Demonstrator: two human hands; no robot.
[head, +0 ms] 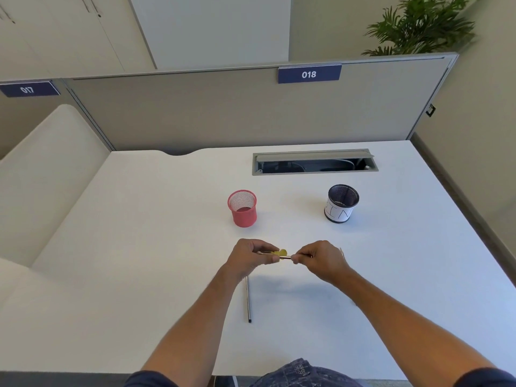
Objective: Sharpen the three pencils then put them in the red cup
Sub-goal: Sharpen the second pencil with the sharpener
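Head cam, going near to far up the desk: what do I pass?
Loose pencil → left hand and right hand level, working a pencil in the yellow sharpener → red cup and black cup → cable hatch.

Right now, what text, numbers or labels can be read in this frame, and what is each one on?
"018": white digits on a blue sign atop the partition behind the desk.
"017": white digits on a second blue sign at far left, on the neighbouring partition.
Dark cup: hand-drawn letters on its white paper wrap, seemingly "IN" after a partly hidden character; not fully readable.
Red cup: no text.
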